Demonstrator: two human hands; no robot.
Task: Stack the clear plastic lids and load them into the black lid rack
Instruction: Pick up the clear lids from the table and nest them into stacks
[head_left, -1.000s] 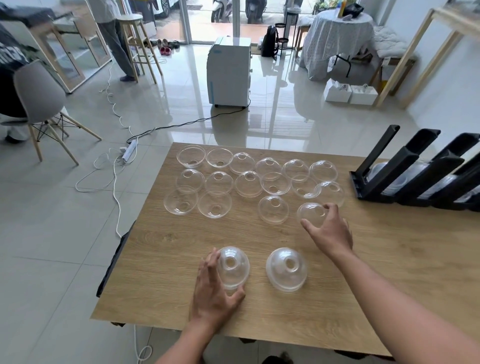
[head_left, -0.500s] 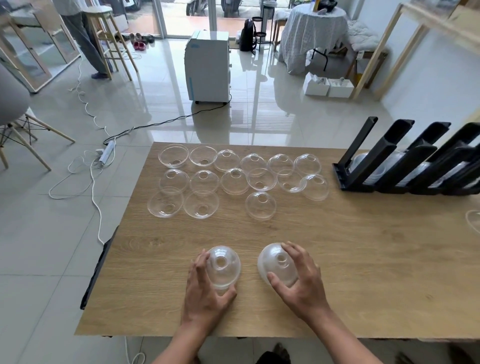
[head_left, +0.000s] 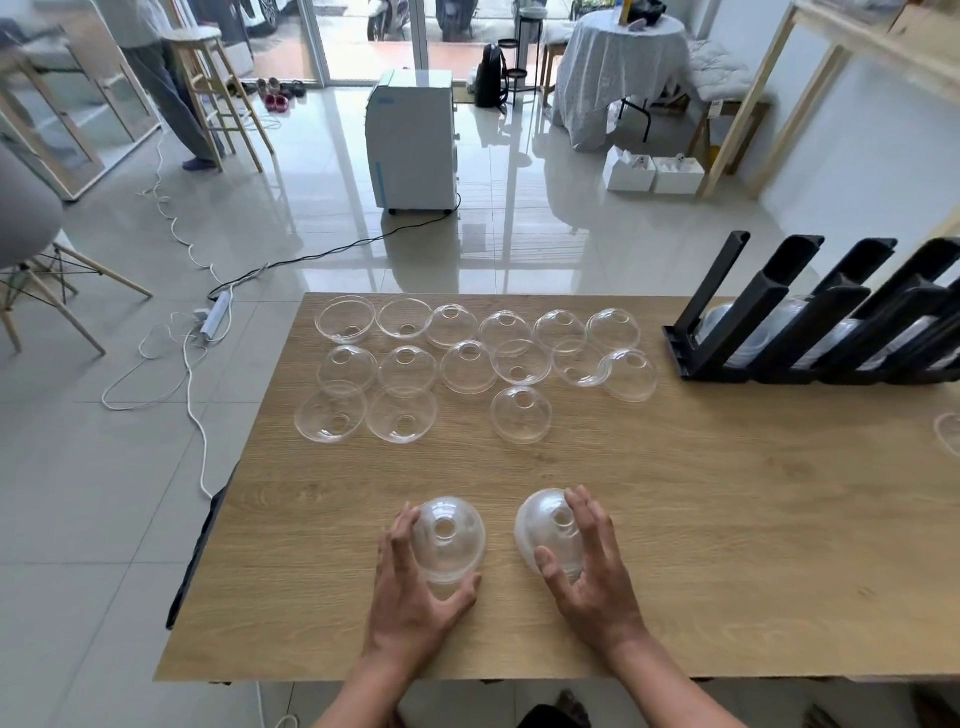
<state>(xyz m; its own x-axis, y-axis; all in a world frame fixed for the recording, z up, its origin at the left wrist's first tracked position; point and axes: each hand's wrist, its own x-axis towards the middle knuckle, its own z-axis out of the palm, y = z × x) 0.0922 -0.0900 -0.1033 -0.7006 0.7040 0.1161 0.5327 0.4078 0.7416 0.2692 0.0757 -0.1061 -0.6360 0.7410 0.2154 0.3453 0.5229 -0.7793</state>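
Note:
Two small stacks of clear dome lids stand near the table's front edge. My left hand (head_left: 410, 597) cups the left stack (head_left: 449, 538), thumb and fingers around its base. My right hand (head_left: 592, 577) grips the right stack (head_left: 545, 525), which tilts a little to the left. Several single clear lids (head_left: 521, 414) lie in rows at the far side of the wooden table (head_left: 727, 545), some dome up, some upside down. The black lid rack (head_left: 810, 322) stands at the far right with clear lids lying in its slots.
One more clear lid (head_left: 948, 434) shows at the right edge of the frame. Beyond the table are a white appliance (head_left: 413, 140) on the tiled floor, cables, a grey chair (head_left: 26, 228) and a person standing by a wooden stool (head_left: 208, 83).
My right hand left the far lids and came back onto the right stack, with one lid gone from the rows. The left hand stayed on the left stack.

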